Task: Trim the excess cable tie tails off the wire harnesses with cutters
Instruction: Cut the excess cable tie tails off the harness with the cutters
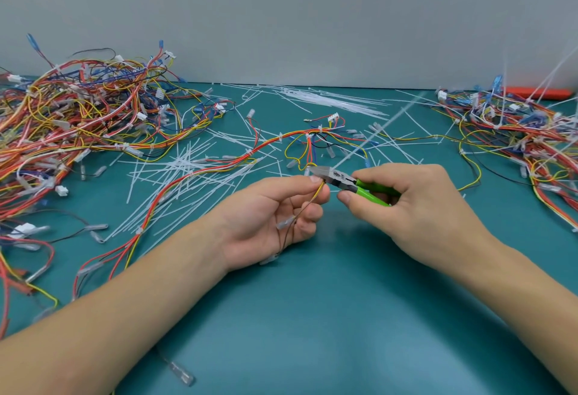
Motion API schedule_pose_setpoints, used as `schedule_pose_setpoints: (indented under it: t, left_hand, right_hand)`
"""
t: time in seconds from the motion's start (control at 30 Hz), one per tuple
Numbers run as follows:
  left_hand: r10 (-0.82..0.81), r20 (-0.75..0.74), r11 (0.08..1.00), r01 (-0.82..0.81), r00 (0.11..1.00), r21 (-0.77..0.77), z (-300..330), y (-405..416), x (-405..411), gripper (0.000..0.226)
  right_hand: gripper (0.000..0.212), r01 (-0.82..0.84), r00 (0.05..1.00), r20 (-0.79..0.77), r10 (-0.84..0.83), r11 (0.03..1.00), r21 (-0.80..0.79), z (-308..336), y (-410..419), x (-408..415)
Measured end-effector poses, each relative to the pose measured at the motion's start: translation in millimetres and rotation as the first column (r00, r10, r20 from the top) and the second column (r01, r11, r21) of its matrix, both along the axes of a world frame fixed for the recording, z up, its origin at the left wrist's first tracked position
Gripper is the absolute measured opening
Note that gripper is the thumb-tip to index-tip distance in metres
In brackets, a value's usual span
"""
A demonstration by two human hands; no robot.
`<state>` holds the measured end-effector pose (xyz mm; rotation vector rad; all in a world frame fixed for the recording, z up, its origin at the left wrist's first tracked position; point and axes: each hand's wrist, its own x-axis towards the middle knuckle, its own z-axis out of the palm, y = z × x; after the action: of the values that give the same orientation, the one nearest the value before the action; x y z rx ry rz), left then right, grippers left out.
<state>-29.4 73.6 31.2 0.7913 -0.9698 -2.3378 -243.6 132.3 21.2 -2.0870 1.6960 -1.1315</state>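
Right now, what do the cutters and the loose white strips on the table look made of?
Cutters: dull grey metal head, glossy green handles, probably plastic or rubber sleeves. Loose white strips: thin, translucent, straight, likely nylon tie tails.

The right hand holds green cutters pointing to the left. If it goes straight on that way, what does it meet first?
Most likely the left hand: the cutters in the right hand point at the fingertips pinching the yellow wire. Depth is unclear.

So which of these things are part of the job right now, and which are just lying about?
In use:
green-handled cutters in right hand
wire harness pinched by left hand

Lying about:
cut tie tails
unused cable ties
left harness pile
right harness pile
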Motion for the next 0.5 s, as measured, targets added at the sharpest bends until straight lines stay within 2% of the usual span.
schedule_pose_setpoints:
  t: [0.1, 0.3, 0.5]
  left_hand:
    - [0.012, 0.012, 1.0, -0.012, 1.0, 0.002, 1.3, 0.5, -0.7, 0.015]
    - [0.021, 0.018, 1.0, -0.021, 1.0, -0.003, 1.2, 0.8, -1.6, 0.017]
    - [0.018, 0.013, 0.997, -0.017, 1.0, -0.071, -2.0, 0.2, -2.1, 0.015]
  right_hand:
    - [0.044, -0.004, 1.0, 0.005, 0.004, 1.0, 0.006, -2.4, -0.3, 1.0]
    - [0.031, -0.001, 1.0, 0.006, 0.001, 1.0, 0.015, -5.2, -0.6, 4.1]
    - [0.031, -0.013, 1.0, -0.015, 0.013, 1.0, -0.01, -4.2, -0.1, 3.0]
